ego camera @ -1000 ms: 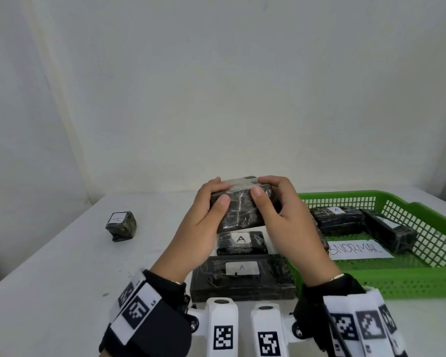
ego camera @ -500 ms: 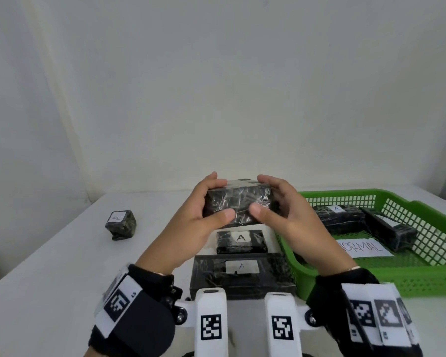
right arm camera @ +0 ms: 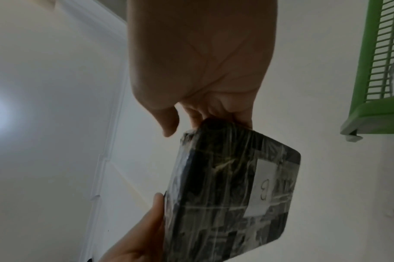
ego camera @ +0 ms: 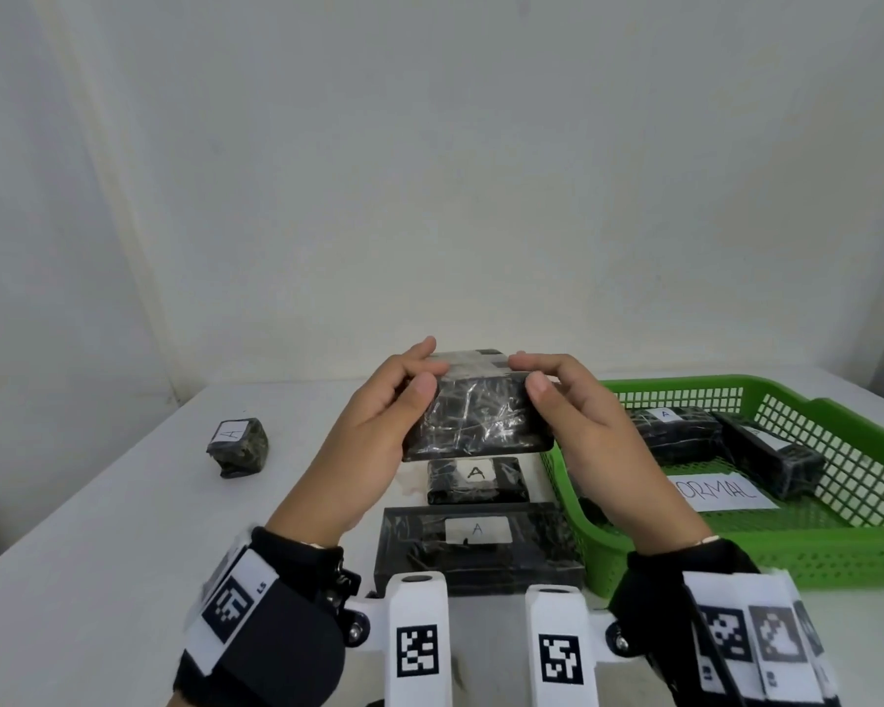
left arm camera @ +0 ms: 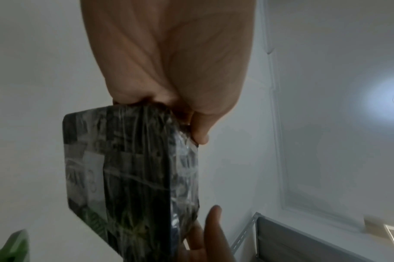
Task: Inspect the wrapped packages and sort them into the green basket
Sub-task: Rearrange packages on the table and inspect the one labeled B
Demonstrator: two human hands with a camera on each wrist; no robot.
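Just below the middle of the head view, the flat rectangular black package wrapped in clear crinkled film is held in the air between both hands, above the white table and just left of the green plastic mesh basket. The left hand pinches its left end, thumb on the near face and fingers curled over the far edge; the right hand grips the right end the same way.

It looks stiff and box-like, with crisp edges and no sag, and probably light, since fingertip holds carry it. The film is glossy and likely slippery, so the short ends, where the hands can clamp across the thickness, seem the safest places to hold.

Its long axis runs left to right across the frame, hand to hand. The broad face nearest the camera is tilted up toward the person. The right wrist view shows a white paper label on the far broad face, marked with what looks like a "B", lower right in that frame.
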